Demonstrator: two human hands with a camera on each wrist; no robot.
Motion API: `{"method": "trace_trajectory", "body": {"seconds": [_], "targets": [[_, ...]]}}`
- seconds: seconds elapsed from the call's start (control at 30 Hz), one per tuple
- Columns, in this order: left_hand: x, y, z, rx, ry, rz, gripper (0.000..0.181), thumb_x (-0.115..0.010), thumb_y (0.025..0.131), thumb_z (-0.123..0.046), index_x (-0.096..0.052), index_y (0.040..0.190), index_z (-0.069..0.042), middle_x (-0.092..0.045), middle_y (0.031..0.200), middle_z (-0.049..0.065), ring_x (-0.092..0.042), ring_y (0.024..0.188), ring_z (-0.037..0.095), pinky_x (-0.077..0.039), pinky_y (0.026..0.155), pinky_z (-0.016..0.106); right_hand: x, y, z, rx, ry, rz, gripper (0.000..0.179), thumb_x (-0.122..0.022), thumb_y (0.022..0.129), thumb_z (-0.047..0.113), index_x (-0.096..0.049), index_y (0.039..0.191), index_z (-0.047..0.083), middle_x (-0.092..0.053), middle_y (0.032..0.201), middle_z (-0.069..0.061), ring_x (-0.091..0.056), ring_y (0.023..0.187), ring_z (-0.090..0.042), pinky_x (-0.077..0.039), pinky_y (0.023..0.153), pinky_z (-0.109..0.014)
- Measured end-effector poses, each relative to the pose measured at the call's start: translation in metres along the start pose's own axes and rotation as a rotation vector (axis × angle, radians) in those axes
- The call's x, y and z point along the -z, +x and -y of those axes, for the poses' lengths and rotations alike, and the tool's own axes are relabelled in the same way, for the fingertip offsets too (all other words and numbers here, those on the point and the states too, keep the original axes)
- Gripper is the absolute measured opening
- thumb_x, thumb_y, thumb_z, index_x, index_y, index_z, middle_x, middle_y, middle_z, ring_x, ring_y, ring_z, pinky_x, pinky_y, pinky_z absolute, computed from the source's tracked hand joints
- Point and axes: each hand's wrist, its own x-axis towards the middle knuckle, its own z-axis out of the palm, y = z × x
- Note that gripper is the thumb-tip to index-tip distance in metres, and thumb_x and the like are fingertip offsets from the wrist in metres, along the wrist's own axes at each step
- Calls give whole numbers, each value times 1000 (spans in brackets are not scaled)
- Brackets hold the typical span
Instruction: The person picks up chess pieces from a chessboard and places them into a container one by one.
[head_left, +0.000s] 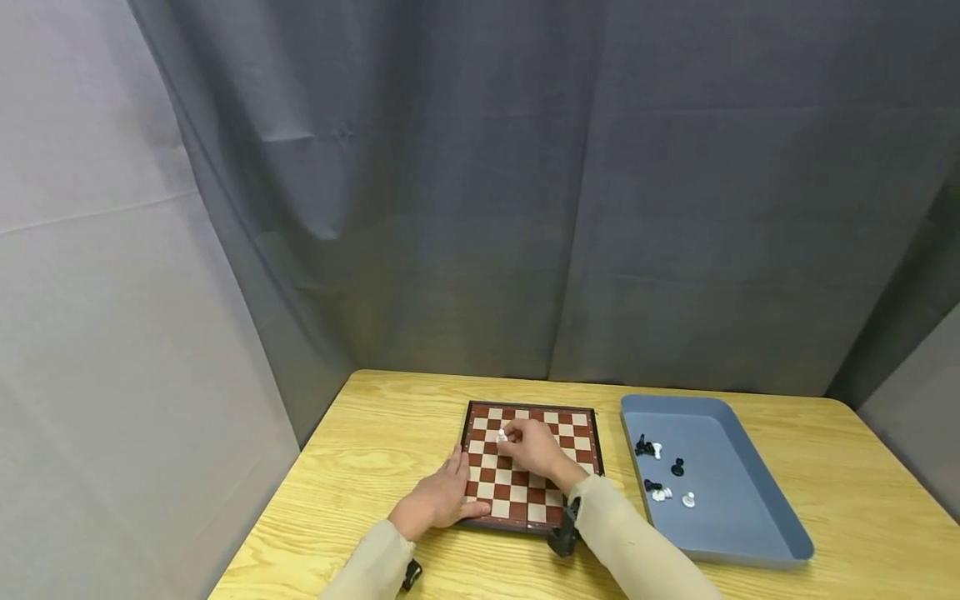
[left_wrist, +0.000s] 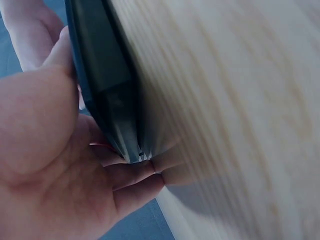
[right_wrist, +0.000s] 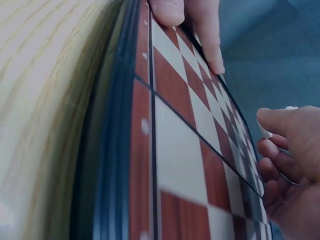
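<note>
A brown-and-cream chessboard (head_left: pixel 517 492) with a dark frame lies on the table. Over its left part, my right hand (head_left: pixel 534 448) pinches a small white chess pawn (head_left: pixel 502 436) between thumb and fingertips. The right wrist view shows that pawn (right_wrist: pixel 265 131) mostly covered by the fingers. My left hand (head_left: pixel 438 497) rests at the board's near left corner, its fingers stretched along the left side and its thumb on the near rim. From the left wrist view, the palm (left_wrist: pixel 55 185) faces the board's dark side wall (left_wrist: pixel 107 75), with fingertips reaching the wood.
Right of the board stands a blue-grey tray (head_left: pixel 742 500). Toward its left side lie several black and white chess pieces, among them a white pawn (head_left: pixel 688 499) and a black piece (head_left: pixel 678 467). A grey curtain (head_left: pixel 480 208) hangs behind the wooden table (head_left: pixel 360 442).
</note>
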Motion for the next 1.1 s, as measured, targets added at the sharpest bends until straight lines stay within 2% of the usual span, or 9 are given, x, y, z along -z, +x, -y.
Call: {"method": "trace_trajectory", "body": {"seconds": [0.2, 0.37, 0.5, 0.67, 0.9, 1.1], "targets": [[0, 1, 3, 2, 0, -6, 98, -46, 86, -65, -21, 148, 6, -12, 154, 23, -28, 137, 34, -39, 102, 41, 17, -10, -3, 18, 9, 6, 14, -68, 88, 19, -68, 98, 10, -62, 85, 4, -56, 76, -10, -49, 65, -29], [1, 1, 5, 2, -9, -5, 98, -47, 86, -65, -20, 148, 6, -10, 154, 24, -27, 137, 34, -39, 102, 42, 35, -21, -7, 35, -30, 12, 14, -68, 89, 22, -69, 99, 12, -62, 85, 6, -57, 76, -9, -48, 65, -30], [0, 3, 7, -7, -3, -6, 97, -46, 86, -65, -20, 148, 6, -10, 154, 24, -26, 137, 34, -41, 100, 42, 52, -31, -10, 54, -44, -13, 13, -69, 88, 21, -70, 99, 13, -61, 85, 7, -56, 75, -9, -48, 65, -31], [0, 2, 10, 4, 2, 1, 97, -46, 86, -65, -20, 148, 5, -10, 155, 23, -25, 138, 33, -42, 99, 40, 71, -41, -15, 92, -24, -19, 9, -69, 89, 19, -69, 94, 12, -61, 82, 6, -55, 74, -11, -47, 62, -29], [1, 0, 12, -2, -1, 3, 97, -47, 87, -64, -21, 148, 6, -10, 154, 24, -25, 138, 33, -44, 96, 40, 100, -58, -27, 43, 12, -6, 11, -68, 89, 24, -69, 94, 15, -60, 85, 5, -55, 78, -14, -46, 62, -31], [1, 0, 14, 6, -8, 8, 97, -46, 87, -65, -20, 148, 6, -9, 155, 23, -25, 138, 33, -43, 98, 41, 122, -73, -39, 35, 32, -23, 13, -69, 89, 22, -69, 97, 12, -62, 85, 3, -55, 79, -16, -48, 62, -30]]}}
